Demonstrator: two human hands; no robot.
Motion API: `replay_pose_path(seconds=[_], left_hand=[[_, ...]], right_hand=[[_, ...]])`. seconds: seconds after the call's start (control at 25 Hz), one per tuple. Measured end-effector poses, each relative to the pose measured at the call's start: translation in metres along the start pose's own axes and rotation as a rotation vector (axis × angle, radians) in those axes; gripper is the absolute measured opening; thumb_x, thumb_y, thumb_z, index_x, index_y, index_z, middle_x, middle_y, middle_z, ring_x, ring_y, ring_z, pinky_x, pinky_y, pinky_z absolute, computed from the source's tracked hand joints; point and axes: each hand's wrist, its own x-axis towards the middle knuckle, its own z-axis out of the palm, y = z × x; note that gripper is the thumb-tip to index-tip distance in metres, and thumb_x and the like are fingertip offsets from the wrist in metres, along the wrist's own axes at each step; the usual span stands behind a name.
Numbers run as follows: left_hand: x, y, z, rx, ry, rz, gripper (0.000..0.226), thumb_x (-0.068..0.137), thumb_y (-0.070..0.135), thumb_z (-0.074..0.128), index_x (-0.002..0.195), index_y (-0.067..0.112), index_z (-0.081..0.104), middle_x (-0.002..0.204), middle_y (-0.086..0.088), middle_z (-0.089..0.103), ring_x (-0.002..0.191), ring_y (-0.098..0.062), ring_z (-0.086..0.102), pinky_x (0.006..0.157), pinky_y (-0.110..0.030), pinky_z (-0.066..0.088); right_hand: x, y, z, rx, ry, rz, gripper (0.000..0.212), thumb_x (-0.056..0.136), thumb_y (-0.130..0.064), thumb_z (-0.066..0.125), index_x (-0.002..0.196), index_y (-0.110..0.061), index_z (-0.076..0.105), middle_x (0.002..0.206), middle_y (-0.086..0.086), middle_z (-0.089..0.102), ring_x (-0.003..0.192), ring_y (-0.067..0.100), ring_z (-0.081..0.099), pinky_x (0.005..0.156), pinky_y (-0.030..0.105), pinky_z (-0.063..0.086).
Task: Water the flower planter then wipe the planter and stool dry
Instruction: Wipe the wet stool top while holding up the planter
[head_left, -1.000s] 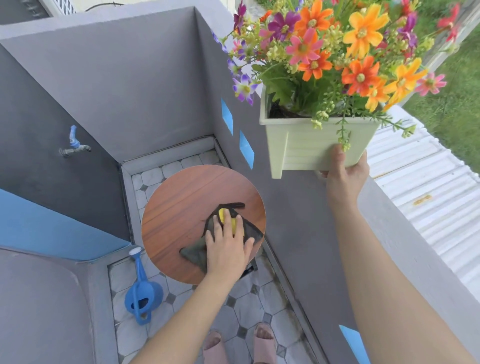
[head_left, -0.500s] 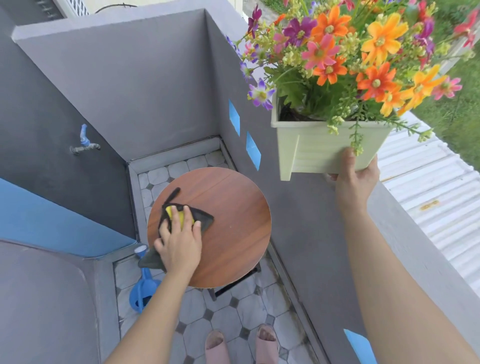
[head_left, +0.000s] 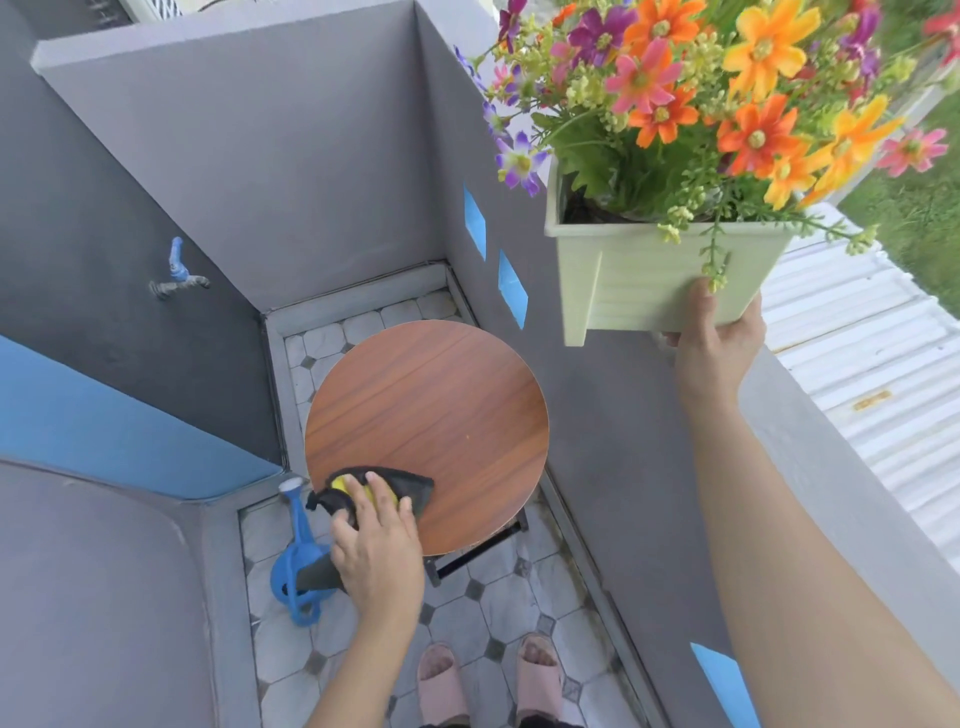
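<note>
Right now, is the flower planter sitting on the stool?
No, the right hand holds the flower planter aloft while the left hand presses a dark cloth on the stool.

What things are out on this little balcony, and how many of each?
Stool: 1
Flower planter: 1
Cloth: 1
Watering can: 1
Tap: 1
Slippers: 2
Total: 7
</note>
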Motion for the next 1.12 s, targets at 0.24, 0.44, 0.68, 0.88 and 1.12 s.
replay_pose_path(seconds=[0.24, 0.44, 0.68, 0.88, 1.12], left_hand=[[-0.028, 0.079, 0.024, 0.077, -0.087, 0.412, 0.053, 0.086, 0.034, 0.033, 0.118, 0.006, 0.063, 0.124, -0.016, 0.061, 0.090, -0.035, 0.055, 0.059, -0.042, 0.054], [0.009, 0.144, 0.026, 0.042, -0.170, 0.522, 0.050, 0.086, 0.037, 0.038, 0.117, 0.009, 0.065, 0.124, -0.013, 0.063, 0.090, -0.031, 0.054, 0.062, -0.036, 0.053], [0.098, 0.168, 0.020, -0.001, -0.090, 0.379, 0.050, 0.098, 0.038, 0.037, 0.143, 0.017, 0.037, 0.152, -0.008, 0.031, 0.116, -0.032, 0.044, 0.091, -0.039, 0.039], [0.160, 0.139, 0.009, -0.016, 0.009, 0.249, 0.052, 0.099, 0.041, 0.023, 0.147, 0.020, 0.024, 0.156, -0.004, 0.020, 0.120, -0.032, 0.035, 0.096, -0.041, 0.032], [0.208, 0.062, -0.010, -0.044, 0.057, -0.030, 0.052, 0.099, 0.041, 0.022, 0.142, 0.016, 0.035, 0.151, -0.008, 0.031, 0.125, -0.037, 0.031, 0.100, -0.046, 0.027]], right_hand=[[0.003, 0.004, -0.002, -0.030, 0.007, -0.022, 0.006, 0.078, -0.051, 0.061, 0.084, -0.053, 0.062, 0.082, -0.008, 0.059, 0.080, 0.023, 0.057, 0.069, 0.062, 0.052], [0.001, 0.003, -0.003, -0.031, -0.006, -0.011, 0.008, 0.077, -0.051, 0.061, 0.085, -0.050, 0.062, 0.077, -0.018, 0.063, 0.080, 0.020, 0.058, 0.067, 0.061, 0.053], [0.004, 0.008, -0.002, -0.007, -0.009, -0.001, 0.011, 0.077, -0.047, 0.061, 0.085, -0.053, 0.062, 0.081, -0.017, 0.063, 0.082, 0.022, 0.058, 0.069, 0.064, 0.052], [0.002, 0.007, 0.000, -0.005, 0.017, 0.018, 0.009, 0.075, -0.045, 0.060, 0.083, -0.044, 0.062, 0.075, -0.025, 0.065, 0.079, 0.013, 0.059, 0.068, 0.061, 0.055], [-0.002, -0.001, 0.003, 0.009, 0.017, 0.008, 0.022, 0.072, -0.050, 0.058, 0.086, -0.034, 0.054, 0.076, -0.009, 0.055, 0.074, 0.021, 0.051, 0.048, 0.028, 0.052]])
